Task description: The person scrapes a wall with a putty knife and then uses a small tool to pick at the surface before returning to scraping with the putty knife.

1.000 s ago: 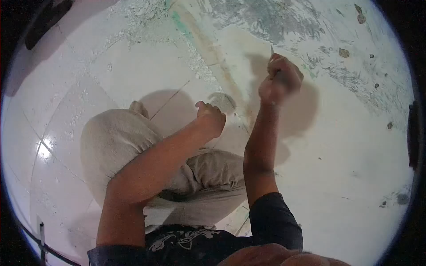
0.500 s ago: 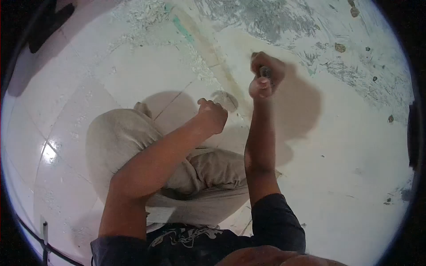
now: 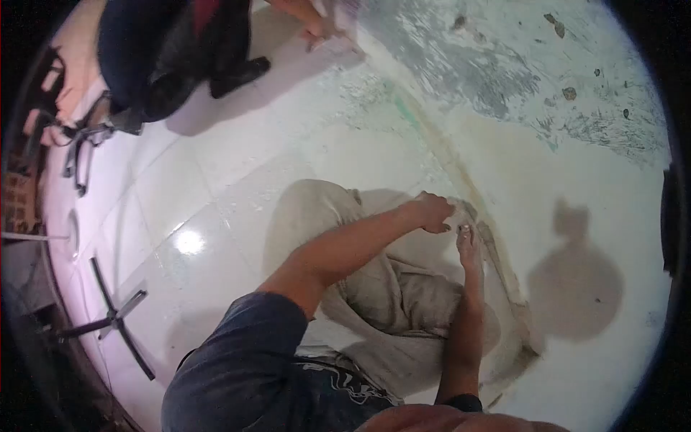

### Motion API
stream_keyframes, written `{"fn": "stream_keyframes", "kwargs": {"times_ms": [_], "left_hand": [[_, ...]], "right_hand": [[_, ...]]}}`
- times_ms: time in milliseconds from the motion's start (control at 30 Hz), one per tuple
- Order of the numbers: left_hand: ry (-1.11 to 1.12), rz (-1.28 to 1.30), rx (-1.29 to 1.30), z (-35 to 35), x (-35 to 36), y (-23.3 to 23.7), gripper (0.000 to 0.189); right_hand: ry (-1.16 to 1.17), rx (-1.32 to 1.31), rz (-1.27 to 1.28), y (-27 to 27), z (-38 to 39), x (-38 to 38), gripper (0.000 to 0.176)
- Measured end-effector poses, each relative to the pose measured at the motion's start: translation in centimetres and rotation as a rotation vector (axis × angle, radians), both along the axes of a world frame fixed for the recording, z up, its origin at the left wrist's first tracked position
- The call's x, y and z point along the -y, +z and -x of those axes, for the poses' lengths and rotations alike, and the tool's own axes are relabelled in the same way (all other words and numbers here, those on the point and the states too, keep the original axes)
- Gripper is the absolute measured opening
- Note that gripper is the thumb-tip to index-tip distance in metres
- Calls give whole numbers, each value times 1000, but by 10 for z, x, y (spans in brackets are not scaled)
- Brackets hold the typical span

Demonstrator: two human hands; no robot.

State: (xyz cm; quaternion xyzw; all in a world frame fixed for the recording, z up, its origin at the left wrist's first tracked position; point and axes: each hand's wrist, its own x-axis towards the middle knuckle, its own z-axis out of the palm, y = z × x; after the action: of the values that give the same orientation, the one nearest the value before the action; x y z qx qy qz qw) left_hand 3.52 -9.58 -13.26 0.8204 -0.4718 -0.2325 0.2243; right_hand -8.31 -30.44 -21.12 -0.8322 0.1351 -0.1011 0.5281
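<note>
My left hand (image 3: 433, 213) reaches over my bent leg toward the foot of the white wall (image 3: 518, 187), fingers curled. Just below and beside it is my right hand (image 3: 467, 241), closed with the thumb uppermost. The two hands almost meet, and what lies in or between them is too small and pale to make out. Both are close to the yellowish strip (image 3: 461, 173) where the tiled floor (image 3: 245, 209) meets the wall. My legs in beige trousers (image 3: 403, 288) are folded on the floor under my arms.
Another person's hand (image 3: 320, 32) reaches toward the wall at the top, their dark shoe (image 3: 241, 75) on the tiles. A black stand with crossed legs (image 3: 113, 317) is at lower left. Grey, scraped patches (image 3: 468, 65) mark the upper wall. Pale crumbs (image 3: 367, 93) lie along its foot.
My right hand, earlier up against the wall around a dark-ended handle, has come down beside my left hand. The view has swung left, bringing in the other person and the black stand.
</note>
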Motion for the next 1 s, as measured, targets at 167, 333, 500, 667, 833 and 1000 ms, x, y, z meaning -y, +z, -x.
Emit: {"fn": "stream_keyframes", "kwargs": {"times_ms": [167, 333, 500, 667, 833, 1000], "left_hand": [[-65, 260, 106, 9, -1, -35, 41], [-69, 425, 139, 14, -14, -37, 31], [-6, 458, 126, 19, -11, -30, 24], [17, 615, 30, 24, -7, -29, 21], [31, 672, 43, 56, 1, -38, 26], [-11, 577, -42, 35, 3, -40, 27]], "right_hand": [[130, -242, 175, 48, -7, -41, 62], [259, -446, -21, 40, -15, -40, 81], [161, -362, 54, -2, -16, -33, 81], [259, -140, 37, -7, -21, -24, 61], [292, -283, -5, 19, 14, -18, 57], [145, -320, -318, 12, 2, -22, 53]]}}
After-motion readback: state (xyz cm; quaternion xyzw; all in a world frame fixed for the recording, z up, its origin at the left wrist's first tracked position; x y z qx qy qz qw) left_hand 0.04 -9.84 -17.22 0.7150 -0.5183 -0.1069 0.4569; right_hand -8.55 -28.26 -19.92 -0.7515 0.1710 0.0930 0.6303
